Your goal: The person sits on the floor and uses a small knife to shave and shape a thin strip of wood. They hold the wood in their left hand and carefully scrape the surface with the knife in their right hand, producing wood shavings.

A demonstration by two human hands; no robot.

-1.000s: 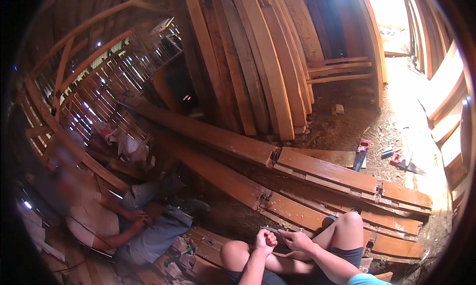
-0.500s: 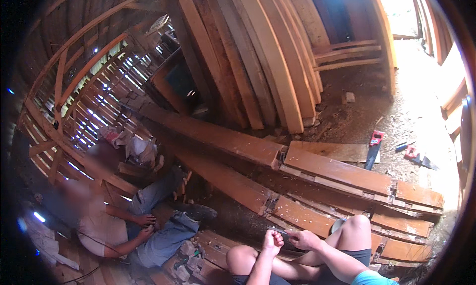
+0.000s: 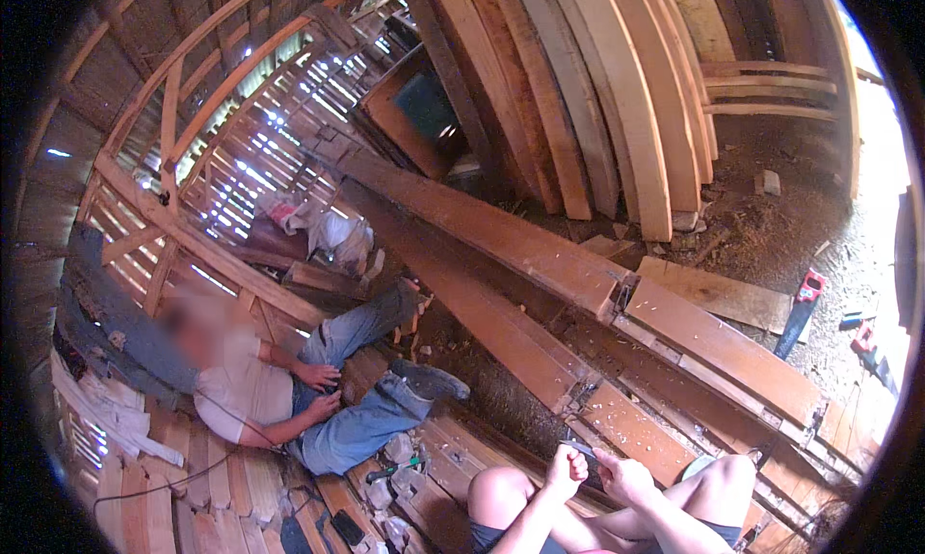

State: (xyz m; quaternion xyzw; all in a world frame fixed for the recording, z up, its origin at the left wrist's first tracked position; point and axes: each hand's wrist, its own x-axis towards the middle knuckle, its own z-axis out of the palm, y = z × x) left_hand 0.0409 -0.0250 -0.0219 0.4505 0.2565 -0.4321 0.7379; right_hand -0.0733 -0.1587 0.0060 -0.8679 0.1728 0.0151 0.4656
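Note:
Above my lap, my left hand (image 3: 566, 469) is closed in a fist; what it holds, if anything, is too small to make out. Close beside it on the right, my right hand (image 3: 624, 478) is closed, with its fingers pointing toward the left fist. A dark, narrow piece (image 3: 581, 448) shows between the two hands, seemingly in the right one; its kind is unclear. My bare knees are bent on either side. Just beyond the hands lies a long brown wooden beam (image 3: 631, 427) sprinkled with pale chips.
Another person (image 3: 241, 381) sits at left, hands together over the lap. A second long beam (image 3: 501, 236) runs parallel farther off. Tall planks (image 3: 617, 101) lean at the back. A red-handled handsaw (image 3: 800, 313) lies at right, near a wide board (image 3: 718, 294). Stacked timber (image 3: 217, 477) covers the lower left.
My view has turned left, so the surroundings sit farther right in the picture. Both hands stay close together over my lap, with the dark piece still between them.

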